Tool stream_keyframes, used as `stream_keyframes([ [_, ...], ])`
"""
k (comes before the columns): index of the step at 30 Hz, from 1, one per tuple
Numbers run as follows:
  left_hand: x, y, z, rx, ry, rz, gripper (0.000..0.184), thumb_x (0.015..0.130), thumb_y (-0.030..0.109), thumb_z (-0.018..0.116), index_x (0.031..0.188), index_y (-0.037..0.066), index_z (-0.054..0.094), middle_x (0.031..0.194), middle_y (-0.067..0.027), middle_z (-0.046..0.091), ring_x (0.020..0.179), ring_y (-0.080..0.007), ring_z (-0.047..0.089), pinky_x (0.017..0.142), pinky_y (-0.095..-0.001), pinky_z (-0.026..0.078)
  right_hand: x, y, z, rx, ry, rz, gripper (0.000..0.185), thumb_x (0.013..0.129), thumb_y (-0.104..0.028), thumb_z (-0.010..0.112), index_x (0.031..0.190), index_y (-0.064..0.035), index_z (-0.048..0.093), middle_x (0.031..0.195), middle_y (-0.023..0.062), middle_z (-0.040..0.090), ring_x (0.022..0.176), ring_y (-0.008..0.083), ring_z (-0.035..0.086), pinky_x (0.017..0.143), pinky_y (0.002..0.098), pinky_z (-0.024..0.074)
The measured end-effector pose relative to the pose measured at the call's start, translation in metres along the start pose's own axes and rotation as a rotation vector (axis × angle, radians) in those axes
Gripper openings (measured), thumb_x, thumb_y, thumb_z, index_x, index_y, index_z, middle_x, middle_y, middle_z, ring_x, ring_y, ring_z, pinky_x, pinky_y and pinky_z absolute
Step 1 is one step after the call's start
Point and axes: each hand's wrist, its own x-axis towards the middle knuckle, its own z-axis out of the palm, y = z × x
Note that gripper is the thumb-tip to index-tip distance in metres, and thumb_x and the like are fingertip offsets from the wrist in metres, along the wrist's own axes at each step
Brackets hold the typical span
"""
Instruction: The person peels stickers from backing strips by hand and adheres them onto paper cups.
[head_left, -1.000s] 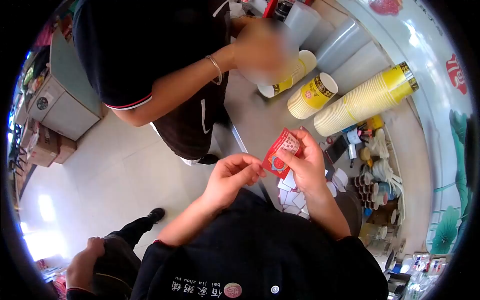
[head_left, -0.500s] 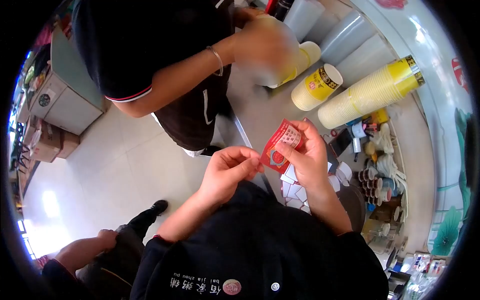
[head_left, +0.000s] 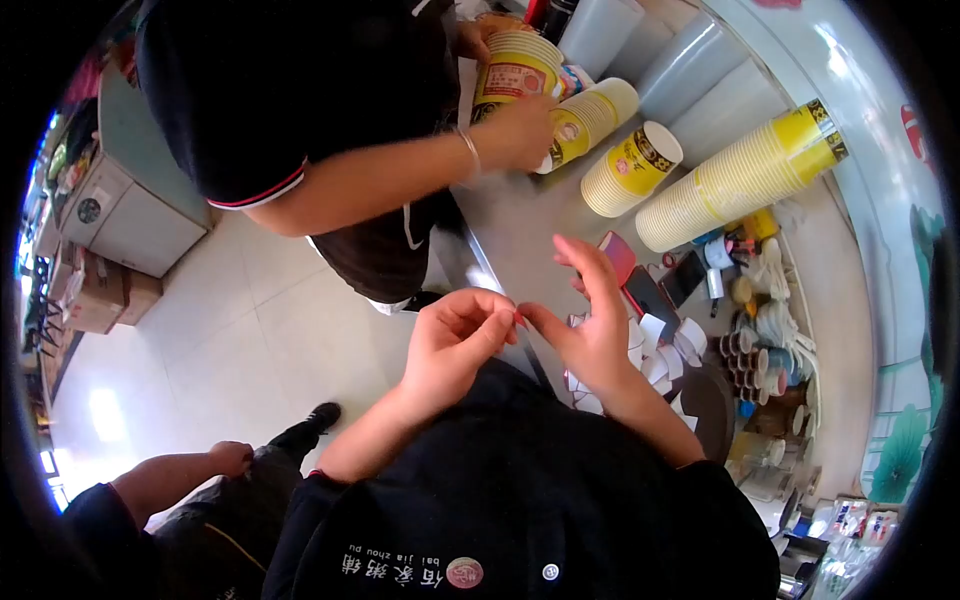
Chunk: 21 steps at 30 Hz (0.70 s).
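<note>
We see a grey counter [head_left: 530, 225] running from the upper centre of the frame down toward the right. On it we have yellow-and-white cup stacks [head_left: 631, 172] at the upper right, a dark phone [head_left: 684, 278] and a marker [head_left: 714, 284] right of centre, and loose white pieces [head_left: 655, 362] below the phone.

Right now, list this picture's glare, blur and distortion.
Head view: fisheye bending, black corners; head view: glare whites out patches of floor at lower left; head view: bright highlight on the counter's metal edge; head view: slight smear around the co-worker's wrist; head view: the red sliver at the left hand's fingertips is too small to identify.
</note>
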Motion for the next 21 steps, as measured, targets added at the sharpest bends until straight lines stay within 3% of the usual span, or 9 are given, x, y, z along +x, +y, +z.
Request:
stream_keyframes([
  [1,0.000,0.000,0.000,0.049,0.011,0.044,0.010,0.089,0.010,0.054,0.088,0.000,0.057,0.078,-0.0029,0.059,0.070,-0.0075,0.053,0.062,-0.0193,0.042,-0.001,-0.002,0.000,-0.030,0.054,-0.032,0.041,0.071,-0.007,0.071,0.108,-0.0030,0.054,0.094,0.0096,0.060,0.078,0.0210,0.059,0.066,0.0263,0.0462],
  [3,0.000,-0.001,0.003,0.119,0.039,0.071,0.010,0.088,0.008,0.053,0.088,-0.001,0.057,0.078,-0.0033,0.059,0.072,-0.0076,0.054,0.064,-0.0199,0.043,-0.008,-0.002,-0.003,0.331,-0.148,-0.040,0.028,0.071,-0.005,0.071,0.097,-0.0027,0.059,0.090,0.0099,0.061,0.075,0.0194,0.059,0.062,0.0256,0.0464],
  [4,-0.001,-0.001,0.005,0.186,0.069,0.101,0.009,0.088,0.007,0.053,0.088,-0.002,0.056,0.079,-0.0037,0.059,0.074,-0.0077,0.055,0.066,-0.0205,0.044,-0.010,-0.009,-0.001,0.435,-0.175,0.055,0.019,0.072,-0.001,0.069,0.089,-0.0007,0.061,0.087,0.0102,0.061,0.074,0.0178,0.060,0.061,0.0252,0.0476],
  [8,0.003,-0.013,0.006,0.329,0.154,0.236,0.007,0.084,0.005,0.058,0.085,-0.002,0.058,0.076,-0.0026,0.060,0.066,-0.0063,0.054,0.061,-0.0210,0.044,-0.012,-0.010,0.001,0.498,-0.159,0.074,0.018,0.073,0.002,0.067,0.090,0.0010,0.061,0.086,0.0100,0.061,0.073,0.0161,0.060,0.061,0.0237,0.0480],
  [13,0.010,-0.010,0.005,0.685,0.121,0.501,0.007,0.074,-0.003,0.063,0.079,0.000,0.059,0.071,-0.0075,0.059,0.059,-0.0132,0.055,0.056,-0.0230,0.044,-0.010,-0.010,-0.002,0.423,-0.153,0.066,0.013,0.073,0.004,0.065,0.085,0.0024,0.062,0.083,0.0097,0.062,0.071,0.0152,0.061,0.059,0.0232,0.0480],
  [17,0.012,-0.005,0.006,0.806,0.094,0.572,0.009,0.071,-0.004,0.062,0.078,0.001,0.059,0.068,-0.0076,0.058,0.058,-0.0149,0.054,0.055,-0.0234,0.044,-0.011,-0.007,-0.001,0.399,-0.124,0.070,0.011,0.073,0.003,0.064,0.084,0.0017,0.062,0.080,0.0080,0.062,0.069,0.0121,0.060,0.059,0.0217,0.0469],
  [20,0.010,-0.011,0.000,0.831,0.039,0.569,0.007,0.073,-0.005,0.060,0.079,-0.002,0.057,0.076,-0.0058,0.059,0.063,-0.0092,0.052,0.056,-0.0226,0.042,-0.013,-0.001,-0.008,0.674,-0.279,0.438,0.003,0.079,-0.001,0.061,0.081,-0.0002,0.062,0.076,0.0015,0.061,0.064,0.0047,0.054,0.055,0.0184,0.0425],
  [21,0.008,-0.018,-0.005,0.777,0.075,0.496,0.006,0.074,-0.004,0.060,0.079,-0.001,0.057,0.074,-0.0042,0.058,0.064,-0.0085,0.051,0.057,-0.0219,0.042,-0.014,0.007,-0.009,0.668,-0.266,0.444,0.003,0.079,-0.001,0.061,0.081,-0.0002,0.062,0.076,0.0015,0.061,0.064,0.0047,0.054,0.055,0.0184,0.0425],
])
